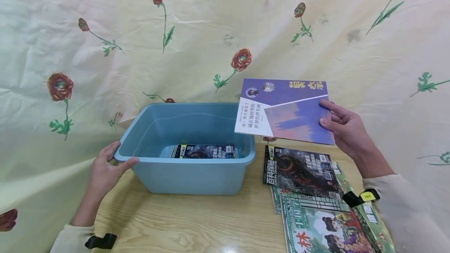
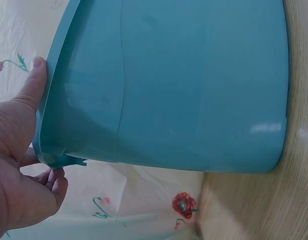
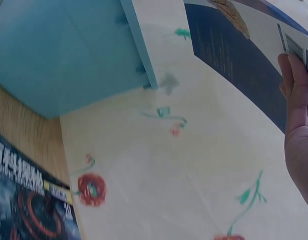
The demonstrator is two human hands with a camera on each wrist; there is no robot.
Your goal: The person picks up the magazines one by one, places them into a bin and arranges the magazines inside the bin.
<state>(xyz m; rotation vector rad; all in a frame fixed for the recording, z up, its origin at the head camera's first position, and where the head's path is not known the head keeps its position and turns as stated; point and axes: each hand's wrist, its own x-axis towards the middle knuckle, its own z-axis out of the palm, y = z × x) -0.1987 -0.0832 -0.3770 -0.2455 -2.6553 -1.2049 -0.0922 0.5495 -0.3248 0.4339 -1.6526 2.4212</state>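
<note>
Two hands busy. Right hand [image 1: 346, 130] pinches the purple-and-white softcover book [image 1: 284, 110] by its right edge, thumb on the cover, fingers [image 3: 296, 95] curled beneath; book is in the air, just above and right of the light blue plastic tub [image 1: 186, 175], long axis running left-right, tilted toward the tub's right rim. Left hand [image 1: 105, 169] grips the tub's left rim, thumb over the lip. Tub sits on the pale wood bench [image 1: 197, 221] and holds one dark magazine [image 1: 204, 151] flat on its bottom. Right of the tub: a dark-covered magazine [image 1: 299, 171] topping a fanned stack of green illustrated magazines [image 1: 327, 227].
</note>
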